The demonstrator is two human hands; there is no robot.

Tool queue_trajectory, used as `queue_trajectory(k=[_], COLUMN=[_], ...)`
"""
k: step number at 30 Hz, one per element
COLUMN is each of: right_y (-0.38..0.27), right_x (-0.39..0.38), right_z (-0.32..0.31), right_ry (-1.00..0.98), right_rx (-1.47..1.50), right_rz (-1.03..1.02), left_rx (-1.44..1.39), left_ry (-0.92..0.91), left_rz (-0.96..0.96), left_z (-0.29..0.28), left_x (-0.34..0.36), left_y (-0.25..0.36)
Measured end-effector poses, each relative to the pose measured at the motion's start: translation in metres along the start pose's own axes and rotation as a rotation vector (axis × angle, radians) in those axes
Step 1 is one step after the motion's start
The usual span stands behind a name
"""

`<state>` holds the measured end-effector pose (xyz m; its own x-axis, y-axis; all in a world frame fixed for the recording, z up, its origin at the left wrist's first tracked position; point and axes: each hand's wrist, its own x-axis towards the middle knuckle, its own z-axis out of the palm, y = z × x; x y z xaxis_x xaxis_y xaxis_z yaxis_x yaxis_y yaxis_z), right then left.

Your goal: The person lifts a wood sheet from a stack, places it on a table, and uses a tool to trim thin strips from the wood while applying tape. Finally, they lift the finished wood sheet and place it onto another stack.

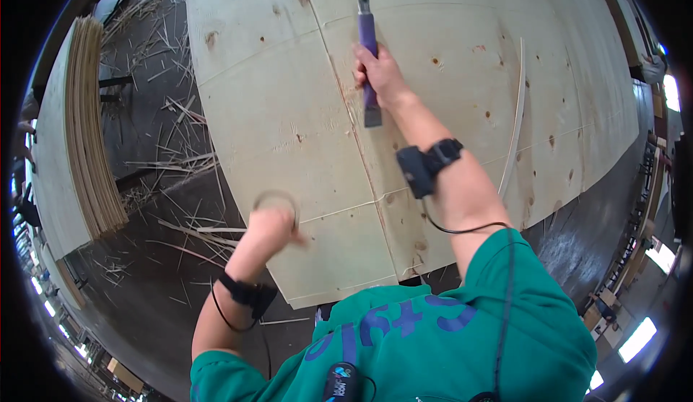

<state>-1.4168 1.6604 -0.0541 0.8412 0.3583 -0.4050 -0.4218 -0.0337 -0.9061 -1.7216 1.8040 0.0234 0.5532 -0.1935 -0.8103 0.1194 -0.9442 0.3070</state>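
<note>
My right hand (381,75) is wrapped round a purple-handled scraper (367,34) over the middle of a large pale wood sheet (447,164). A metal end with a hole points away from me, and a flat dark blade end points toward me. Close to the sheet's near left edge, my left hand (273,230) is blurred by motion, its fingers curled on a thin brownish ring (276,198). The ring looks like a roll of tape, but the blur hides its kind. A long seam (351,124) runs down the sheet between my hands.
A thick stack of wood sheets (90,135) stands at the left. Wood strips (173,160) litter the dark floor between it and the sheet. One long thin strip (516,117) lies on the sheet's right part. Cables run along both my arms from wrist-worn devices.
</note>
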Motion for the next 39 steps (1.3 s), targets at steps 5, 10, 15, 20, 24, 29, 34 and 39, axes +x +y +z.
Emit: queue_trajectory(k=[5, 10, 15, 20, 24, 29, 34, 39], right_y=[-0.029, -0.047, -0.044, -0.035, -0.014, -0.031, -0.018, 0.030], right_x=[-0.060, -0.119, -0.109, -0.061, -0.024, -0.013, -0.111, -0.338], right_z=[-0.034, -0.011, -0.002, 0.014, 0.027, -0.034, -0.155, -0.252], right_ry=[-0.265, -0.436, -0.604, -0.404, -0.136, 0.176, 0.349, 0.614], right_rx=[-0.051, -0.151, -0.570, -0.979, -1.225, -1.188, -0.998, -1.291], right_rz=[0.222, 0.242, -0.075, -0.116, -0.293, -0.130, -0.095, 0.056], left_rx=[-0.303, -0.284, -0.203, -0.152, 0.097, -0.531, -1.557, 0.042], left_ry=[0.507, 0.594, 0.540, 0.903, 0.552, 0.534, 0.307, 0.433], left_rz=[0.102, 0.190, 0.170, 0.046, -0.018, 0.424, 0.312, 0.173], left_z=[-0.026, -0.085, -0.083, -0.075, -0.094, -0.061, 0.068, 0.170], left_x=[0.006, 0.041, 0.067, 0.109, 0.123, 0.041, -0.007, -0.072], left_y=[0.021, 0.035, 0.030, 0.006, 0.022, 0.039, 0.012, 0.039])
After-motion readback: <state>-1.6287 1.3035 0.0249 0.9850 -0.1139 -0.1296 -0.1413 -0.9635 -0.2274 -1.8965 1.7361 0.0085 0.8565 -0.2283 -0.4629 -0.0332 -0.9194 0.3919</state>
